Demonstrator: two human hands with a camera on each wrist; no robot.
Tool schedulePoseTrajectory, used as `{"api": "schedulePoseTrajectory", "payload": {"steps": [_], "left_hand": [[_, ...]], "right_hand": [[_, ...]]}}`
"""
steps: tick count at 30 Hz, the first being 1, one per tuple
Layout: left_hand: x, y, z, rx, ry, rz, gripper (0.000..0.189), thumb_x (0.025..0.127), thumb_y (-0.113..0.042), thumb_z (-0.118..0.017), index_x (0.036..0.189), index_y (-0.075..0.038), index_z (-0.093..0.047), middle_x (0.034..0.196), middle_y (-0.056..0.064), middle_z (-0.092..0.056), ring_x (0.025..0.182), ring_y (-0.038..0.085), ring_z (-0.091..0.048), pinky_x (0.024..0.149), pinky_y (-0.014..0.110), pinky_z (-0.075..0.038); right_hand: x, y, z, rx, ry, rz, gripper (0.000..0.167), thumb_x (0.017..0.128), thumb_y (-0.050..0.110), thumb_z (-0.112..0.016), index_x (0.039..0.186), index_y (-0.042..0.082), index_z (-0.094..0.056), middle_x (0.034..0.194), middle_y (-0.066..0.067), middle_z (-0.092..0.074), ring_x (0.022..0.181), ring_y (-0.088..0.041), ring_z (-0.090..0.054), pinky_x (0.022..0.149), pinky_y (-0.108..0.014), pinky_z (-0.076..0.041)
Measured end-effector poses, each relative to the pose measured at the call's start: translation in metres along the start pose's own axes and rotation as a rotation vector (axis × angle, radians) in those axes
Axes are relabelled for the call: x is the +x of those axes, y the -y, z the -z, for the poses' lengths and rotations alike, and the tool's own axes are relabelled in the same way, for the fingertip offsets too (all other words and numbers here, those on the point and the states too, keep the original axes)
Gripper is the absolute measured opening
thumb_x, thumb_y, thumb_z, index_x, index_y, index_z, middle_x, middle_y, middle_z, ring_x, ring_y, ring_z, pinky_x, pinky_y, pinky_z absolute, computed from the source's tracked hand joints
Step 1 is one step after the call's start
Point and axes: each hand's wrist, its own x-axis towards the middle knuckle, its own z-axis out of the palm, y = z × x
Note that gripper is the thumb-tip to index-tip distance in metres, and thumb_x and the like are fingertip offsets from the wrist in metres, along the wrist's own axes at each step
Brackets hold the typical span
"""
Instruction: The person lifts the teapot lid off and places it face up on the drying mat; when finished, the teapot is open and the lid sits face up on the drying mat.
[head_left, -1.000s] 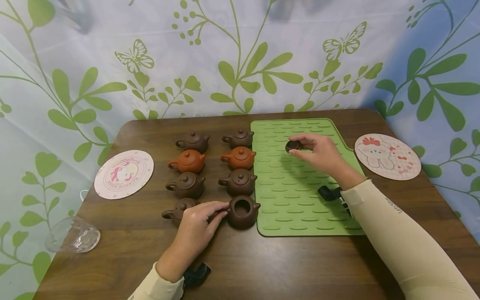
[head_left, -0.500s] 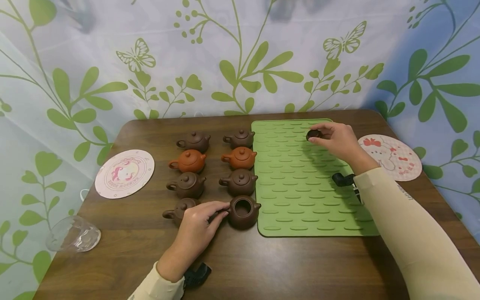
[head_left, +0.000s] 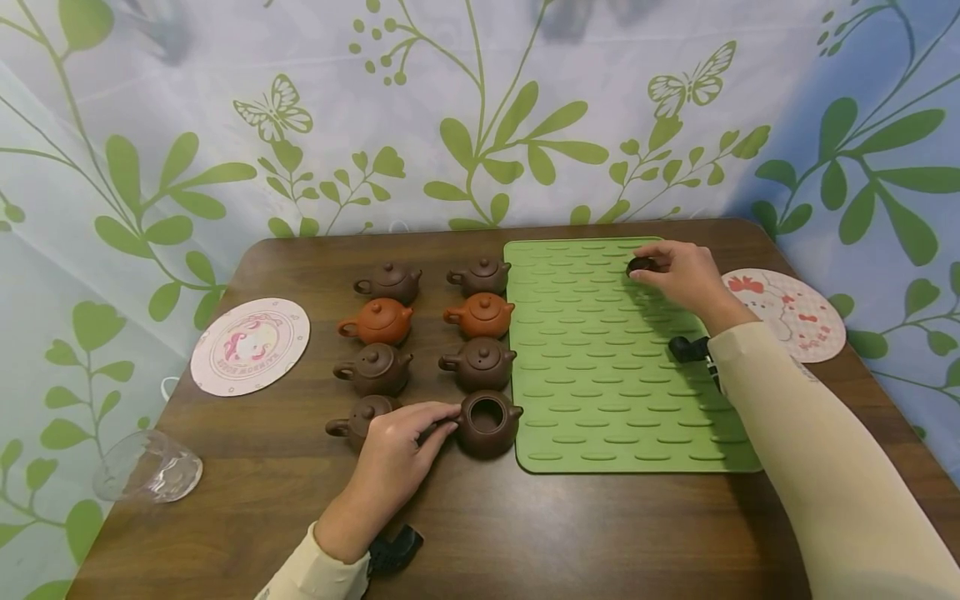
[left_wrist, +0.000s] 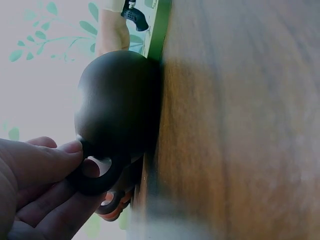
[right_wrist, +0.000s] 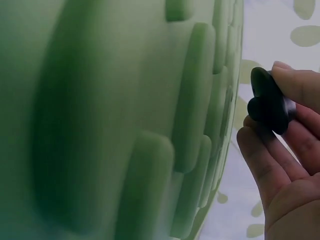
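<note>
My left hand point(head_left: 397, 458) pinches the loop handle of a dark brown teapot point(head_left: 491, 433), which stands lidless on the table, its round mouth facing up and its spout toward the green mat. The left wrist view shows thumb and fingers at the top of that handle point(left_wrist: 100, 182). Over the back right part of the mat point(head_left: 585, 383), my right hand point(head_left: 690, 283) holds a small dark teapot lid point(head_left: 642, 266) by its edge. In the right wrist view the lid's knob point(right_wrist: 254, 108) points toward the mat, so the lid is upside down.
Several lidded teapots stand in two columns left of the mat, two of them orange point(head_left: 482, 317). A round pink placemat point(head_left: 251, 347) lies at the left, another placemat point(head_left: 802, 321) at the right. A clear glass point(head_left: 153, 467) lies near the left edge.
My right hand has carried the lid right and toward the back over the mat, slowing in the last half second. The left hand and its teapot have stayed in place.
</note>
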Motion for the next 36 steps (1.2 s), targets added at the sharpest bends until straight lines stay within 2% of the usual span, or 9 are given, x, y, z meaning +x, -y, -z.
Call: {"api": "schedulePoseTrajectory", "payload": {"steps": [11,22,26,36], "left_hand": [[0.001,0.0,0.001,-0.002,0.001,0.004,0.029,0.08,0.008,-0.088,0.106,-0.003,-0.081,0.104,0.002,-0.078,0.095,0.016,-0.075,0.082,0.035,-0.06],[0.001,-0.002,0.002,-0.004,0.011,0.014,0.028,0.081,0.008,-0.088,0.105,-0.003,-0.081,0.103,0.002,-0.078,0.095,0.015,-0.075,0.082,0.034,-0.06],[0.0,-0.002,0.003,-0.001,0.023,0.026,0.027,0.082,0.007,-0.087,0.106,-0.004,-0.081,0.104,0.001,-0.078,0.096,0.013,-0.074,0.083,0.033,-0.06],[0.0,-0.001,0.001,0.009,0.004,0.014,0.028,0.08,0.008,-0.089,0.105,-0.004,-0.081,0.103,0.001,-0.078,0.095,0.014,-0.075,0.08,0.035,-0.061]], "right_hand": [[0.01,-0.005,-0.005,-0.025,0.072,0.0,0.046,0.102,0.023,-0.075,0.141,0.001,-0.063,0.134,-0.027,-0.063,0.121,-0.044,-0.06,0.099,-0.061,-0.046],[0.012,-0.002,-0.005,-0.061,0.08,-0.035,0.043,0.105,0.019,-0.071,0.144,0.003,-0.062,0.138,-0.028,-0.059,0.123,-0.047,-0.056,0.103,-0.065,-0.04],[0.01,-0.002,-0.004,-0.054,0.084,-0.044,0.044,0.104,0.018,-0.072,0.145,0.004,-0.061,0.141,-0.028,-0.057,0.126,-0.047,-0.054,0.103,-0.065,-0.041],[0.01,0.0,0.0,-0.043,0.092,-0.059,0.049,0.101,0.017,-0.076,0.145,0.003,-0.061,0.144,-0.029,-0.056,0.129,-0.046,-0.052,0.106,-0.064,-0.038]]}}
